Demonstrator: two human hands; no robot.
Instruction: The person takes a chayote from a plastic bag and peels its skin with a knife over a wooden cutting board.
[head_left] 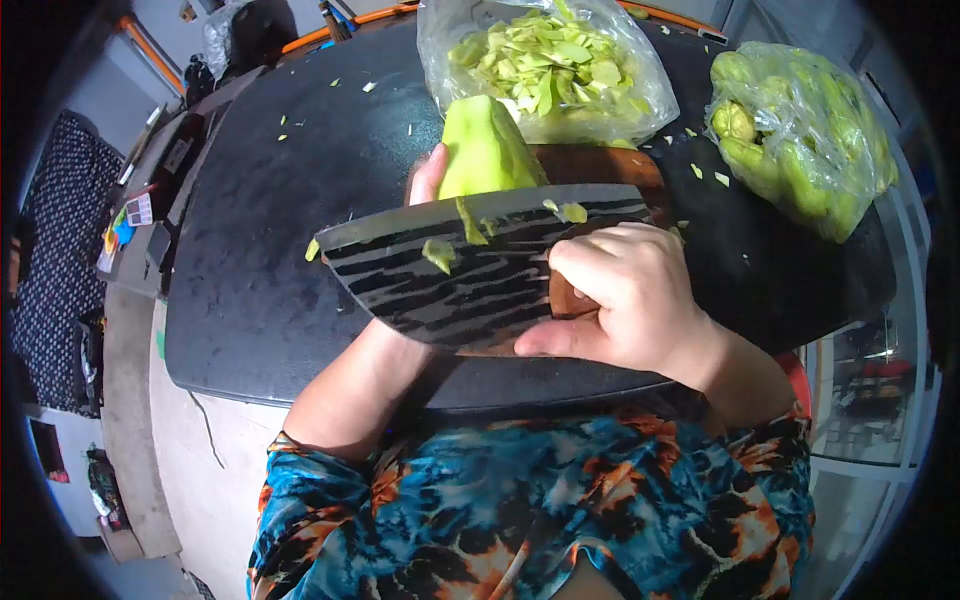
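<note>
A broad dark cleaver with wavy stripes lies across the view, green peel bits stuck on its blade. My right hand is closed around its brown handle, the thumb along the lower side. Behind the blade's upper edge stands a peeled pale green vegetable. My left hand holds it from the left; one finger or thumb shows beside it, and the blade hides the rest of the hand. Under them is a brown wooden board, mostly covered by the cleaver.
On the dark table, an open plastic bag of green peelings stands behind the board. Another clear bag of whole green vegetables sits at the back right. Small peel scraps are scattered about. Shelves with odds and ends stand at the left.
</note>
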